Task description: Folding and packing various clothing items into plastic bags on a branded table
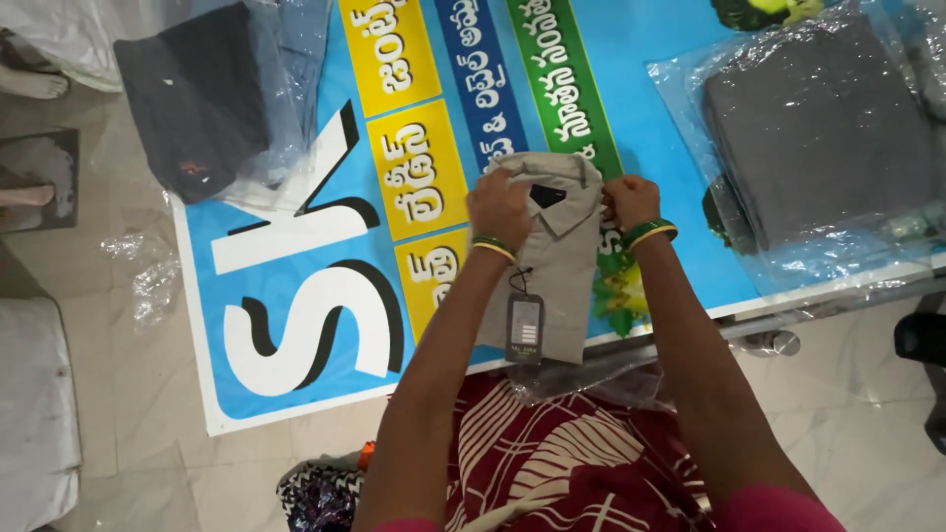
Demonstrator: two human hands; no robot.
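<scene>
Two clear plastic bags lie on the blue banner (670, 89): one at the right (680, 99) holds a folded grey garment (818, 128), one at the upper left (286, 148) a dark garment (197, 94). Between them lies a folded beige shirt (552, 286) with a hanging tag (524, 328). The left hand (498, 207) and right hand (629, 200) have their fingers closed on the shirt's shoulders, either side of the collar.

Spread over pale tiled floor (128, 394): large blue printed banner (296, 256) with yellow and green panels. On its right, dark grey folded garment in clear plastic bag (818, 128); upper left, navy folded garment in plastic (197, 94). Crumpled clear wrap (148, 276) nearby, possibly packaging.
</scene>
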